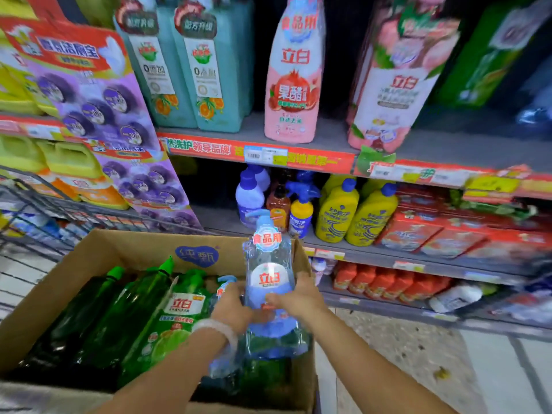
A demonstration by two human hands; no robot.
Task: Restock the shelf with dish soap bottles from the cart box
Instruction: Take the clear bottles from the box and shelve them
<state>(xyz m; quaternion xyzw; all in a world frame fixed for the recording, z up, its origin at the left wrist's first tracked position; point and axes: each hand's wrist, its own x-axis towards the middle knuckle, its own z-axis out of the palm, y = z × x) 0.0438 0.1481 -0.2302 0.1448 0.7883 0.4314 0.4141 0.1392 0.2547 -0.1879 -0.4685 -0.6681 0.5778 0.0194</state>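
**Blue soap bottle being held above the cart box**

Shelves (298,150) are standing behind everything, carrying teal jugs (191,70), a pink bottle (294,76) and, one level lower, yellow bottles (355,213). A wire cart (33,222) is carrying the open cardboard box (98,255), where green soap bottles (134,312) are lying on their sides. Over the box's right part, the clear blue dish soap bottle (268,273) is standing upright in the air, its pump on top. The left hand (231,307) is curling round its left side, with a pale bracelet (215,328) on the wrist. The right hand (294,297) is gripping the right side, thumb pressing on the front label.
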